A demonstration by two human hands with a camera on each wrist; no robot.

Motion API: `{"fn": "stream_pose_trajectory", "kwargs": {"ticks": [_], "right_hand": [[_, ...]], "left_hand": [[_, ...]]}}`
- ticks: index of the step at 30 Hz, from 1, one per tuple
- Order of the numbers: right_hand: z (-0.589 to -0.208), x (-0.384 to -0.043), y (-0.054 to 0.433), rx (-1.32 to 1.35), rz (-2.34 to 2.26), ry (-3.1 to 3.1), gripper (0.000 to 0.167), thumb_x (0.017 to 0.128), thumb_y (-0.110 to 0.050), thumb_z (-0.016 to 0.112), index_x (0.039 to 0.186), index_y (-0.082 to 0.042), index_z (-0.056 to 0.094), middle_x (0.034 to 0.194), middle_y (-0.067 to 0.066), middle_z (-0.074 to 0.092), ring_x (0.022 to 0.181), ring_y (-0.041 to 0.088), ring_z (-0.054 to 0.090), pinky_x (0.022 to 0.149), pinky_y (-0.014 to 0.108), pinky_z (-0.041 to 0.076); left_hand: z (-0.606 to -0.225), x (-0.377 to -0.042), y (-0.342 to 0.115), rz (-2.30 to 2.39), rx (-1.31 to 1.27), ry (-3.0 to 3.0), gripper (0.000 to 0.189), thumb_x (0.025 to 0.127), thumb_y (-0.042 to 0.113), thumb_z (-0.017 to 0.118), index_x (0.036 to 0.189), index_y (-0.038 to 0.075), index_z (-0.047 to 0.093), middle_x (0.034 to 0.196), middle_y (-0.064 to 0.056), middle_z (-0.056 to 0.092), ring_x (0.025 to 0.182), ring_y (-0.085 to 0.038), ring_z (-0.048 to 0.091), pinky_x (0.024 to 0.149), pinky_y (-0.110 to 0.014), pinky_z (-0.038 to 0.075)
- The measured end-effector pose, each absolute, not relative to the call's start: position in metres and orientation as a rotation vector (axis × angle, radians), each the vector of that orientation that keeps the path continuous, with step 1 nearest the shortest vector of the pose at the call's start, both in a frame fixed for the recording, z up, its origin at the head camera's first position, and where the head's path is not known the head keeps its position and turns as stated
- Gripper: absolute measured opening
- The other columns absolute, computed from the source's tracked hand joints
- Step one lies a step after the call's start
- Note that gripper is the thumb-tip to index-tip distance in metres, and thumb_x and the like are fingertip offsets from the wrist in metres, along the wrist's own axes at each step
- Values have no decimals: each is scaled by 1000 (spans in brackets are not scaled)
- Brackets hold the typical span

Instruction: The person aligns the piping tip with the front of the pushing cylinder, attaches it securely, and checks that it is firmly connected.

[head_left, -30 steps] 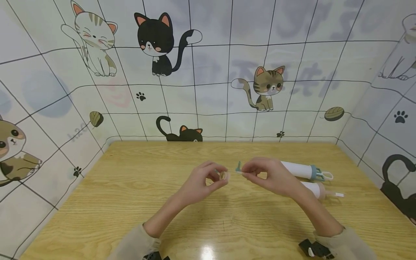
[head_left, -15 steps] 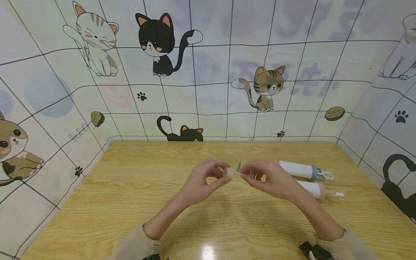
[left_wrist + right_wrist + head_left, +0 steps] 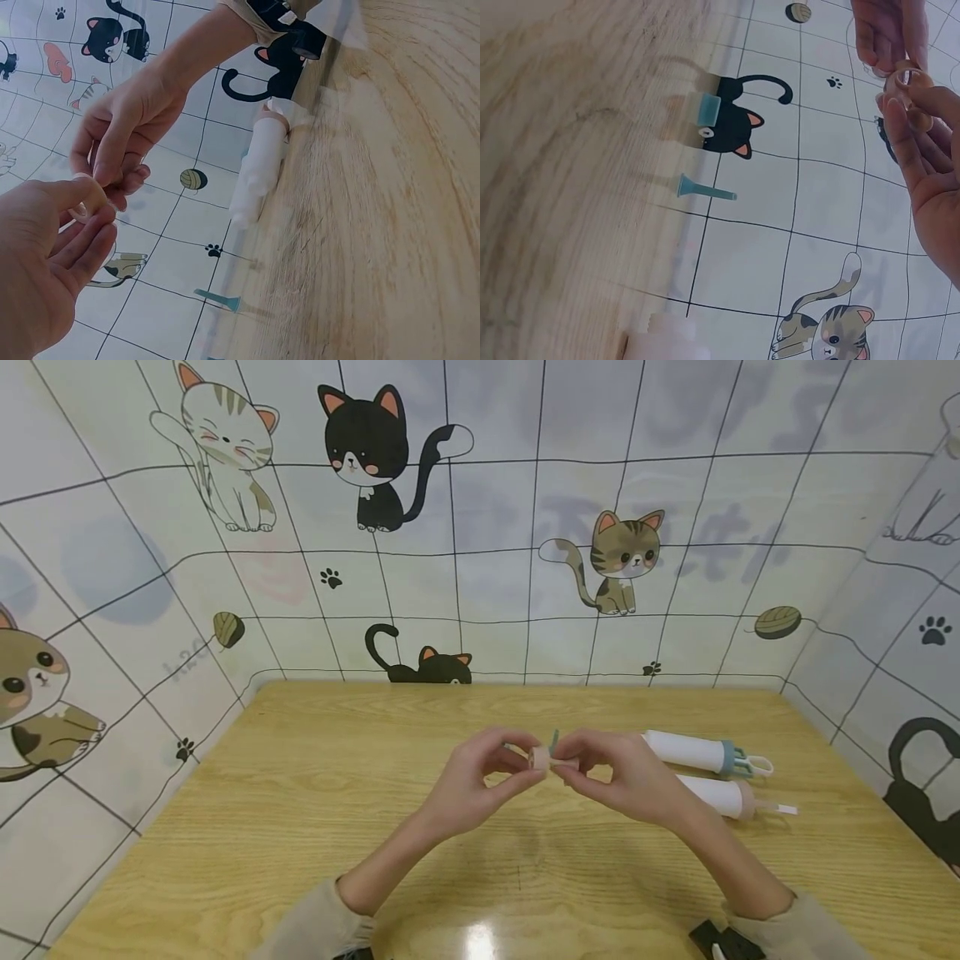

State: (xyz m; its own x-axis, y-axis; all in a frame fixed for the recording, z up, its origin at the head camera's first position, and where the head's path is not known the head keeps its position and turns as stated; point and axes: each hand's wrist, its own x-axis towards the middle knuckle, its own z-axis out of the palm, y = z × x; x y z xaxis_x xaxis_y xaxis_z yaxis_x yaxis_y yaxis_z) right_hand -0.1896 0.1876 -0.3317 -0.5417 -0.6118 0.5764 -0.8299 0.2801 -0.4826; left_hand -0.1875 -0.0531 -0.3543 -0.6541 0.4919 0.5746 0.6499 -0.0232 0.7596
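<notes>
In the head view my left hand (image 3: 480,785) pinches a peach-coloured ring cap (image 3: 538,758) between thumb and fingers. My right hand (image 3: 630,772) pinches a small peach nozzle (image 3: 566,763) just to its right, its end right at the ring. The right wrist view has the ring cap (image 3: 909,75) with its round opening showing, and both hands close around the peach parts. Beyond the hands, a teal nozzle (image 3: 705,189) stands upright on its wide end. Farther along sits a teal ring cap (image 3: 709,110), mostly hidden behind my left hand in the head view.
Two white bottles lie on their sides at the right, partly behind my right hand: one with a teal collar (image 3: 686,752), the nearer with a peach collar (image 3: 720,795). The wooden table (image 3: 300,793) ends at a cat-printed wall covering (image 3: 495,593).
My left hand has moved right with the ring cap, closing the gap to the peach nozzle in my right hand. The ring has turned more side-on. The bottles lie as before.
</notes>
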Motion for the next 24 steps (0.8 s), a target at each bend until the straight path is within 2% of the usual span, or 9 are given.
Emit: {"fn": "stream_pose_trajectory", "kwargs": {"ticks": [5, 10, 18, 24], "right_hand": [[-333, -190, 186, 1335, 1169, -2235, 25, 90, 2, 75, 107, -16, 70, 95, -1, 71, 82, 9, 69, 72, 24, 60], [-331, -190, 187, 1362, 1239, -2232, 31, 87, 5, 75, 110, -16, 72, 102, -2, 71, 88, 11, 70, 74, 27, 61], [-330, -190, 190, 1457, 1411, -2196, 36, 93, 15, 60, 124, -2, 68, 111, 11, 68, 89, 20, 69, 75, 30, 61], [-334, -194, 188, 1441, 1467, -2164, 39, 93, 23, 52, 122, 3, 68, 105, 13, 68, 84, 19, 70, 73, 31, 62]], "left_hand": [[-352, -186, -53, -1800, -1204, -2114, 29, 95, 4, 71, 123, 6, 63, 115, -7, 66, 94, -15, 71, 89, -35, 60], [-351, -186, -53, -1845, -1178, -2121, 29, 95, 4, 71, 123, 6, 63, 114, -7, 66, 94, -16, 71, 90, -35, 59], [-350, -187, -53, -1906, -1148, -2095, 29, 94, 4, 71, 122, 7, 64, 114, -6, 66, 94, -18, 71, 88, -43, 60], [-350, -186, -53, -1929, -1151, -2072, 29, 94, 1, 71, 122, 6, 63, 115, -8, 66, 97, -19, 72, 89, -40, 60]]}}
